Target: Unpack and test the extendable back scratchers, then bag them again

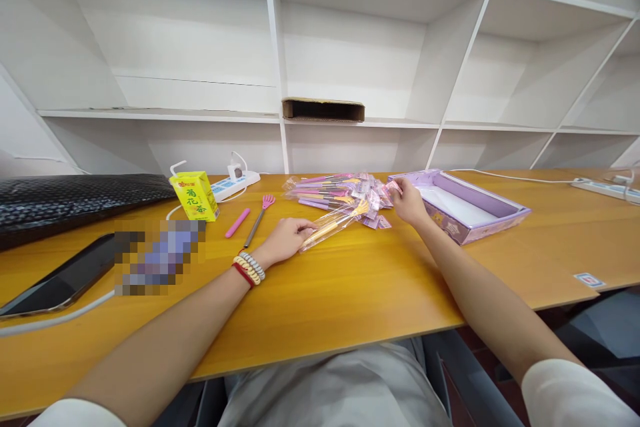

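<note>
Holds a wrapped yellow scratcher (327,230) by its handle at the near left end, thumb and fingers of the left hand (287,240) closed on the clear sleeve. Has the rest of its length slanting away from that grip, far and to the right, with the fork-like head at the far end, just short of a pile of packets (325,185). Reaches with the right hand (409,201) to the pile's right edge, fingertips drawn together on a small pink card (393,188). Cannot tell whether that card belongs to the yellow piece or to a packet in the pile. Has both forearms over the near edge of the wooden table (360,300), and wears coiled bracelets (249,270) on the left wrist. Has an open purple box (470,237) with a pale inside just right of the right hand, near the pile. To the left of the pile, has an unwrapped scratcher (260,217) with pink prongs and a grey handle, lying near the left hand, and a pink stick (237,222) just left of it. Farther left, has a yellow drink carton (196,197) in front of a white power strip (237,185), and a dark phone (63,273) on the near side. Faces white shelving (350,47) at the far side, bearing a cardboard box (323,101) near the middle.
</note>
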Tool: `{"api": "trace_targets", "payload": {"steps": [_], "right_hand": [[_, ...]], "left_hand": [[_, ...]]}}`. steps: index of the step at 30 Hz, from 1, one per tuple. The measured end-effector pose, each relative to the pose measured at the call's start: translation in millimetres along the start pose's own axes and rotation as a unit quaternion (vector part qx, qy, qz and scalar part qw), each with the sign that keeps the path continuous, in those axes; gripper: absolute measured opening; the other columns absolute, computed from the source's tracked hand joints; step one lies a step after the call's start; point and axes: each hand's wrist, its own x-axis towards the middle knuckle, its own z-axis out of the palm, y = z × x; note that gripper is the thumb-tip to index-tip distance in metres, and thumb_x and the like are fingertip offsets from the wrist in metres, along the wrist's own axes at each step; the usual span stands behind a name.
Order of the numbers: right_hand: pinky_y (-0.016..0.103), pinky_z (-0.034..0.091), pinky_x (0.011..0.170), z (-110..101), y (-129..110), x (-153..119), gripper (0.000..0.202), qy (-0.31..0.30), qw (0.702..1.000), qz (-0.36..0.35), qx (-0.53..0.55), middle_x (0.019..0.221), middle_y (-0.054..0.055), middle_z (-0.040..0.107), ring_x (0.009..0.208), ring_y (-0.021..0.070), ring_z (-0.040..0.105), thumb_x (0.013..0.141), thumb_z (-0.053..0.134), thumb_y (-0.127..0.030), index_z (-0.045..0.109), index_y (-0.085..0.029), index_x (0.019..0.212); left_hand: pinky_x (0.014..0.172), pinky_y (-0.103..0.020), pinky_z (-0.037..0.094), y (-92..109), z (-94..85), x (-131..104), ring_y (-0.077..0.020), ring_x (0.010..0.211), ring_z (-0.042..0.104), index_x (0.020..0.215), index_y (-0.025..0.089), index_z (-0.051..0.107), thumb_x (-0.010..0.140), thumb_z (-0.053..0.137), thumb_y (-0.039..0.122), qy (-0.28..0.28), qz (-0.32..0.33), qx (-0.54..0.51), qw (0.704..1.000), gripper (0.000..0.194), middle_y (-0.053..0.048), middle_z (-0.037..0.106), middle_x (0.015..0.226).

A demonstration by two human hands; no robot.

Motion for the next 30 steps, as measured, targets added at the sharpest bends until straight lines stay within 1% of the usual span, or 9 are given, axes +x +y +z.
{"api": "trace_targets", "payload": {"steps": [5,8,11,13,16,18,22,26,30], "right_hand": [[0.032,0.037,0.063,1.0,2.6,0.7,0.024,-0.013,1.000,0.018,-0.013,0.075,0.007,0.058,0.069,0.0205,0.051,0.085,0.037,-0.041,0.046,-0.019,0.084],[0.031,0.035,0.060,3.7,7.1,1.7,0.025,-0.018,1.000,0.020,-0.008,0.069,0.004,0.053,0.064,0.0183,0.048,0.085,0.036,-0.044,0.041,-0.021,0.079],[0.030,0.036,0.060,7.1,10.4,2.1,0.024,-0.014,0.999,0.029,0.012,0.069,0.003,0.052,0.062,0.0175,0.048,0.085,0.036,-0.044,0.040,-0.021,0.080],[0.031,0.037,0.060,9.3,11.6,1.7,0.026,-0.009,0.999,0.030,0.028,0.070,0.003,0.054,0.062,0.0176,0.049,0.085,0.037,-0.045,0.043,-0.020,0.085],[0.031,0.039,0.064,11.4,11.8,0.8,0.030,0.006,0.999,-0.001,0.044,0.076,0.006,0.058,0.068,0.0188,0.052,0.084,0.038,-0.044,0.047,-0.018,0.095],[0.031,0.039,0.065,11.5,11.1,0.2,0.028,0.011,0.999,-0.016,0.033,0.077,0.006,0.061,0.068,0.0184,0.053,0.085,0.038,-0.042,0.050,-0.018,0.092],[0.027,0.036,0.060,9.7,7.9,-0.9,0.026,0.016,1.000,-0.014,-0.011,0.067,0.005,0.060,0.060,0.0155,0.048,0.085,0.037,-0.035,0.051,-0.018,0.073],[0.026,0.033,0.055,8.5,4.2,-2.0,0.021,0.045,0.999,-0.005,-0.019,0.064,0.003,0.058,0.057,0.0154,0.048,0.083,0.041,-0.033,0.052,-0.018,0.073],[0.027,0.035,0.056,8.3,0.2,-3.8,0.019,0.068,0.998,0.009,0.011,0.068,0.004,0.062,0.060,0.0162,0.053,0.080,0.045,-0.033,0.055,-0.017,0.078]], "left_hand": [[0.076,-0.028,0.044,-0.1,0.6,-0.2,-0.0206,0.084,0.062,0.097,0.020,0.068,0.081,0.044,0.040,-0.001,-0.002,-0.012,1.000,0.036,-0.003,0.070,0.096],[0.077,-0.028,0.044,-0.1,0.9,-0.2,-0.0206,0.084,0.062,0.097,0.019,0.068,0.080,0.044,0.040,0.000,-0.002,-0.015,1.000,0.036,-0.004,0.070,0.095],[0.076,-0.028,0.044,1.0,0.7,-0.3,-0.0204,0.083,0.062,0.096,0.019,0.068,0.080,0.044,0.040,0.001,0.000,-0.008,1.000,0.036,-0.003,0.070,0.093],[0.073,-0.028,0.045,2.0,0.4,-0.6,-0.0199,0.079,0.062,0.097,0.019,0.068,0.081,0.043,0.040,-0.002,-0.002,-0.004,1.000,0.036,-0.003,0.070,0.091],[0.071,-0.027,0.045,3.0,0.2,-0.9,-0.0194,0.078,0.062,0.098,0.018,0.068,0.081,0.043,0.040,-0.005,-0.003,-0.005,1.000,0.038,-0.004,0.070,0.091],[0.073,-0.027,0.045,3.3,0.1,-0.9,-0.0195,0.081,0.062,0.097,0.018,0.068,0.081,0.043,0.040,-0.002,-0.001,-0.008,1.000,0.037,-0.003,0.070,0.094],[0.075,-0.027,0.045,3.9,0.3,-0.9,-0.0197,0.084,0.062,0.098,0.019,0.068,0.080,0.043,0.039,-0.005,0.000,-0.013,1.000,0.037,-0.003,0.070,0.096],[0.074,-0.027,0.046,4.7,0.8,-1.2,-0.0196,0.082,0.062,0.098,0.018,0.068,0.080,0.044,0.039,-0.005,0.002,-0.017,1.000,0.037,-0.004,0.070,0.093],[0.069,-0.027,0.045,5.2,1.0,-1.8,-0.0186,0.076,0.062,0.098,0.019,0.068,0.081,0.044,0.039,-0.005,0.008,-0.010,1.000,0.036,-0.003,0.070,0.089]]}}
